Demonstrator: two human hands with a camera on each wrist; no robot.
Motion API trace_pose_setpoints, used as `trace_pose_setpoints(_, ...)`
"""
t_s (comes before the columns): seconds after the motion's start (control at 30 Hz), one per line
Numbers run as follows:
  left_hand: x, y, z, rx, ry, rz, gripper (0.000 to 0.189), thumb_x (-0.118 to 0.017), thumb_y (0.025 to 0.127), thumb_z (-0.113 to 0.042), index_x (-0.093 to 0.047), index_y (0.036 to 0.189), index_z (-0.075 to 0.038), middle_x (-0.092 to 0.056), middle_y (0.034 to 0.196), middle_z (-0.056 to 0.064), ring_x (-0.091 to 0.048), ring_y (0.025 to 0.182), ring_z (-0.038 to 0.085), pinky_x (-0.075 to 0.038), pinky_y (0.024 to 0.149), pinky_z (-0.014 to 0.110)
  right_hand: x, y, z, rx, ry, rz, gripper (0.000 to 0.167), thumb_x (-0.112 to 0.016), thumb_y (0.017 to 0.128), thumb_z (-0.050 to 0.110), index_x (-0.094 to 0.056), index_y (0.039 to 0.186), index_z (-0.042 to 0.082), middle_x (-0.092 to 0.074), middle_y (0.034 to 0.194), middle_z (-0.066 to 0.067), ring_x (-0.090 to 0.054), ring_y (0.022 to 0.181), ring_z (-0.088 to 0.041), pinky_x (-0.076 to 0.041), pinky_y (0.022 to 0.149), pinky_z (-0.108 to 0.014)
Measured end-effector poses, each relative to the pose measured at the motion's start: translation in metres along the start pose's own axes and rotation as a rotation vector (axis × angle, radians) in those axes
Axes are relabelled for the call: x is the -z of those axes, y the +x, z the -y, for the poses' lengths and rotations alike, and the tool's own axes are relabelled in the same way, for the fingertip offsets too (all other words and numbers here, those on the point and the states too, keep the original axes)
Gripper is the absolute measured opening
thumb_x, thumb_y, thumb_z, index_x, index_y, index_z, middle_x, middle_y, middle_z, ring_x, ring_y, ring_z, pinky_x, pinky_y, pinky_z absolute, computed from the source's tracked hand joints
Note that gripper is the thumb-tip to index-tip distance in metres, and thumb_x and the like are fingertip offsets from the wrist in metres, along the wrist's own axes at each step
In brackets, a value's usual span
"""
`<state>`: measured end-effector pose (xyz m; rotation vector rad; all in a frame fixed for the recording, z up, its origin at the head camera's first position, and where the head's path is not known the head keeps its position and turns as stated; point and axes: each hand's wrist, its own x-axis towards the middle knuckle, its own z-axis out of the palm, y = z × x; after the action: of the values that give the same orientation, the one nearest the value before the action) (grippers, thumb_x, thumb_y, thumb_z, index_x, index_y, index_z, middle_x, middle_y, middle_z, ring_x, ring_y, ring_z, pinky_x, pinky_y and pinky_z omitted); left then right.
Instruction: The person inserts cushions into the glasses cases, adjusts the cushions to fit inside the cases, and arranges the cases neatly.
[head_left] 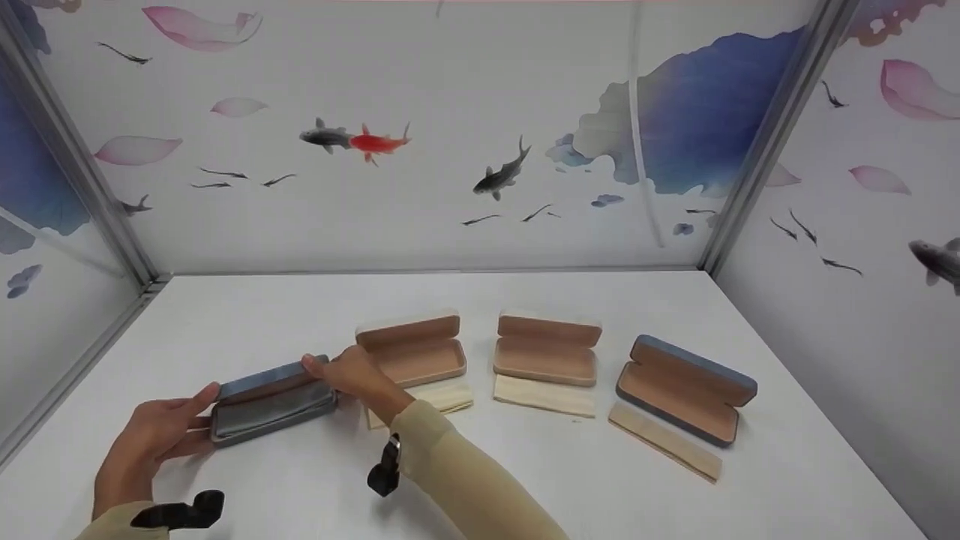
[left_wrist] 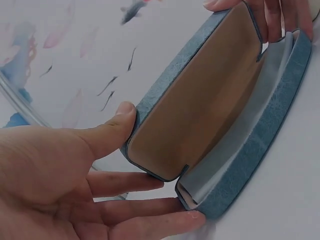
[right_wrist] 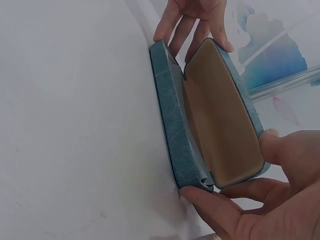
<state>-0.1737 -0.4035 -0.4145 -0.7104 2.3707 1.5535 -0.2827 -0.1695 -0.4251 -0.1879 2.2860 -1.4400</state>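
Observation:
A blue glasses case (head_left: 277,429) stands with its lid (left_wrist: 185,95) raised partway, between both hands at the left of the table. A folded grey-blue cloth (head_left: 270,411) lies in its base. My left hand (head_left: 150,431) grips the left end, thumb on the lid's edge and fingers against the end of the base. At the opposite end my right hand (head_left: 364,379) holds the case the same way; in the right wrist view its thumb (right_wrist: 271,145) presses the lid's edge. The lid's lining is brown.
Two pale glasses cases (head_left: 439,373) (head_left: 545,373) and another blue case (head_left: 675,405) stand with lids up to the right. Folded cream cloths (head_left: 442,396) (head_left: 544,395) and a beige cloth (head_left: 664,442) lie before them. Printed panels (head_left: 450,240) enclose the white table (head_left: 480,480).

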Motion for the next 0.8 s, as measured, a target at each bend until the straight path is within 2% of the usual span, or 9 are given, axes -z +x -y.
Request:
trace_pose_setpoints(0.13,-0.003,0.002,0.000,-0.024,0.021,-0.027,0.102,-0.051,0.098,-0.058,-0.015,0.147,0.024,-0.036,0.145,0.040,-0.067,0.115,0.038,-0.060,0.083,0.033,0.000,-0.003,-0.002,0.004,0.027,-0.005,0.072,-0.071,0.089,0.051,-0.059,0.131,-0.006,-0.063,0.133,-0.017,-0.060,0.126,-0.029,-0.049,0.107,-0.044)
trace_pose_setpoints(0.23,-0.005,0.003,0.001,-0.034,0.016,-0.037,0.098,-0.053,0.098,-0.054,-0.018,0.146,0.025,-0.040,0.143,0.041,-0.070,0.111,0.037,-0.061,0.081,0.032,0.000,-0.005,-0.003,0.021,0.021,-0.012,0.065,-0.071,0.090,0.049,-0.063,0.126,-0.005,-0.066,0.126,-0.014,-0.062,0.121,-0.026,-0.051,0.103,-0.041)
trace_pose_setpoints(0.3,-0.005,0.003,0.003,-0.038,0.007,-0.045,0.098,-0.055,0.098,-0.053,-0.020,0.146,0.024,-0.044,0.141,0.042,-0.073,0.102,0.031,-0.061,0.081,0.032,0.000,-0.007,-0.004,0.043,0.016,-0.013,0.055,-0.071,0.091,0.048,-0.068,0.110,-0.004,-0.067,0.104,-0.007,-0.064,0.103,-0.020,-0.053,0.090,-0.036)
trace_pose_setpoints(0.37,-0.004,0.002,0.004,-0.039,0.006,-0.057,0.098,-0.056,0.097,-0.054,-0.022,0.146,0.023,-0.048,0.139,0.040,-0.074,0.095,0.022,-0.061,0.081,0.032,-0.002,-0.009,-0.005,0.073,0.015,-0.014,0.046,-0.070,0.092,0.047,-0.065,0.092,0.001,-0.055,0.080,0.000,-0.056,0.079,-0.015,-0.047,0.074,-0.031)
trace_pose_setpoints(0.43,-0.005,0.000,0.006,-0.041,0.024,-0.067,0.097,-0.055,0.097,-0.055,-0.023,0.146,0.022,-0.052,0.137,0.038,-0.074,0.094,0.017,-0.060,0.083,0.032,-0.004,-0.010,-0.006,0.105,0.025,-0.017,0.041,-0.069,0.093,0.045,-0.058,0.081,0.007,-0.036,0.068,0.002,-0.041,0.063,-0.013,-0.037,0.064,-0.030)
trace_pose_setpoints(0.5,-0.006,-0.003,0.008,-0.043,0.049,-0.073,0.098,-0.053,0.097,-0.058,-0.025,0.146,0.022,-0.055,0.136,0.035,-0.074,0.101,0.024,-0.059,0.087,0.034,-0.005,-0.011,-0.009,0.142,0.031,-0.025,0.045,-0.069,0.094,0.042,-0.051,0.070,0.009,-0.029,0.060,0.004,-0.030,0.054,-0.012,-0.031,0.057,-0.029)
trace_pose_setpoints(0.6,-0.009,-0.005,0.009,-0.059,0.073,-0.084,0.096,-0.050,0.098,-0.058,-0.026,0.146,0.021,-0.051,0.139,0.035,-0.067,0.117,0.034,-0.058,0.091,0.036,-0.007,-0.011,-0.012,0.184,0.028,-0.047,0.052,-0.070,0.094,0.039,-0.041,0.059,0.014,-0.025,0.052,0.006,-0.022,0.049,-0.010,-0.025,0.051,-0.027)
trace_pose_setpoints(0.67,-0.012,-0.006,0.009,-0.075,0.078,-0.092,0.094,-0.049,0.099,-0.057,-0.027,0.145,0.021,-0.050,0.139,0.036,-0.063,0.122,0.038,-0.058,0.091,0.036,-0.008,-0.011,-0.014,0.192,0.019,-0.065,0.058,-0.070,0.094,0.039,-0.033,0.055,0.016,-0.022,0.050,0.007,-0.020,0.048,-0.010,-0.022,0.049,-0.027)
trace_pose_setpoints(0.8,-0.013,-0.007,0.009,-0.096,0.101,-0.098,0.090,-0.047,0.101,-0.055,-0.028,0.145,0.021,-0.050,0.138,0.037,-0.065,0.119,0.038,-0.059,0.086,0.033,-0.010,-0.011,-0.016,0.174,0.016,-0.097,0.056,-0.071,0.093,0.039,-0.035,0.055,0.018,-0.023,0.051,0.008,-0.024,0.049,-0.009,-0.024,0.049,-0.027)
